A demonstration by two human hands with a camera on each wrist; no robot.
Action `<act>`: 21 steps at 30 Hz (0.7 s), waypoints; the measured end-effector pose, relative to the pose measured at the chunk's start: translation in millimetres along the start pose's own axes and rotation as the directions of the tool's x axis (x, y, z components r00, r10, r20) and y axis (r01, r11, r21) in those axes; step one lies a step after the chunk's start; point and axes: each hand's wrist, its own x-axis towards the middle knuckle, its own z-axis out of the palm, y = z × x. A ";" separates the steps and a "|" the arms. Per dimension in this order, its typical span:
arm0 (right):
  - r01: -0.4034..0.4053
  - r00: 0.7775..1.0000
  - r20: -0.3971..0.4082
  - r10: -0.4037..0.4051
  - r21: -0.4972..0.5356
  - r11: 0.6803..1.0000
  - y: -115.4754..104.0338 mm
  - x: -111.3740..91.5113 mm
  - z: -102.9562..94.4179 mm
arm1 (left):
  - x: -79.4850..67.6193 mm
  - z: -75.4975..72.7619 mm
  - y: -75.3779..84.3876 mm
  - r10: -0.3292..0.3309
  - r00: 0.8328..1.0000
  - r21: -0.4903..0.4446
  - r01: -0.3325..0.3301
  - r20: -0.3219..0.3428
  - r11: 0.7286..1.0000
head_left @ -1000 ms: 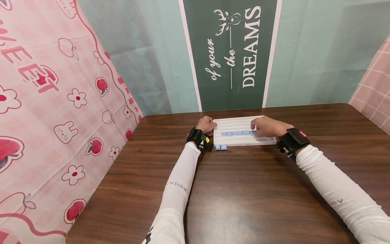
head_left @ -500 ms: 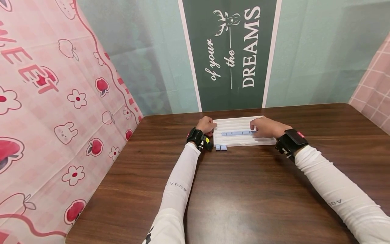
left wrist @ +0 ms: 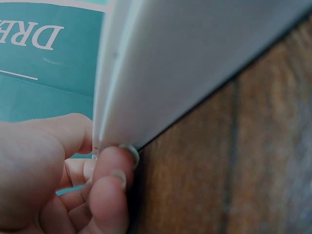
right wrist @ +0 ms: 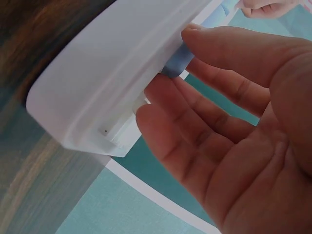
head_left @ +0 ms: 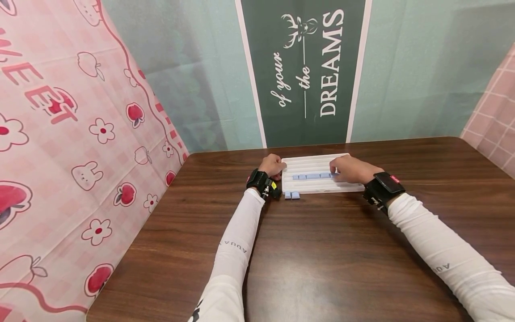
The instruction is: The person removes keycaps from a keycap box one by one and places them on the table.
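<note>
A white ridged keycap tray (head_left: 318, 185) lies at the table's far side, with a row of light blue keycaps (head_left: 312, 176) along one of its grooves. My left hand (head_left: 272, 165) grips the tray's left end, thumb at the rim and fingertips against the outer wall (left wrist: 195, 63). Over the tray's right part, my right hand (head_left: 354, 169) pinches a blue keycap (right wrist: 178, 61) at the right end of the row. Its thumb is on the near side, and the fingers partly hide the keycap. Two more blue keycaps (head_left: 292, 195) sit on the table by the tray's front left corner.
The brown wooden table (head_left: 322, 259) stretches out in front of the tray. A green cloth backdrop (head_left: 201, 89) hangs right behind the far edge, and a pink patterned cloth (head_left: 100, 179) runs along the left side.
My right wrist has shifted very slightly to the left, its fingers staying at the same end of the row. The left hand, tray and loose keycaps have kept their places.
</note>
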 end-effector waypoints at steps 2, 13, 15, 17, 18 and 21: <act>-0.001 1.000 -0.001 0.001 -0.002 1.000 -0.4 -0.1 0.4 | -0.3 -0.3 0.3 0.002 1.000 -0.001 -0.002 0.000 1.000; -0.001 1.000 -0.022 0.001 -0.020 1.000 -1.5 0.1 1.5 | -2.3 -0.2 -0.5 0.035 0.999 -0.012 -0.035 -0.005 0.999; 0.002 1.000 -0.031 -0.003 -0.031 1.000 -0.8 -0.1 1.8 | -2.6 -0.2 -0.8 0.042 0.999 -0.019 -0.043 -0.008 0.999; -0.001 0.999 -0.035 0.000 -0.038 0.999 0.0 0.0 2.2 | -2.9 -0.2 -0.8 0.051 0.999 -0.023 -0.051 -0.011 0.998; -0.002 0.999 -0.037 0.000 -0.039 0.999 0.2 -0.1 2.5 | -3.0 -0.3 -0.7 0.054 0.998 -0.024 -0.054 -0.012 0.998; -0.007 0.999 -0.040 0.005 -0.038 0.999 1.2 0.4 3.5 | -3.1 0.0 -0.6 0.057 0.998 -0.024 -0.058 -0.012 0.998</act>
